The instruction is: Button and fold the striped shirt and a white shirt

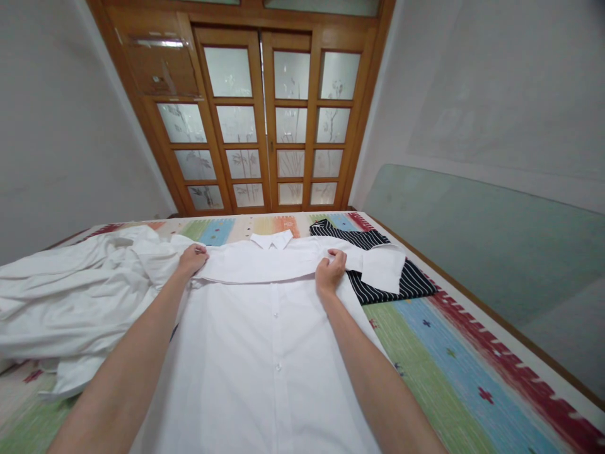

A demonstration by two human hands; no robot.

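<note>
A white button-up shirt (246,353) lies front side up, with its collar (271,240) at the far end and its buttons running down the middle. One white sleeve (255,268) stretches sideways across the chest below the collar. Its cuff end (384,268) lies out on the right, over a folded black garment with white stripes (416,284). My left hand (193,259) pinches the sleeve's fabric near the left shoulder. Toward the right side, my right hand (331,272) has its thumb and fingers closed on the same sleeve.
A rumpled pile of white cloth (89,290) lies to the left. Beneath everything is a colourful patterned bed cover (449,353). A pale green board (472,233) runs along the right wall. Wooden doors with glass panes (265,126) stand beyond the bed.
</note>
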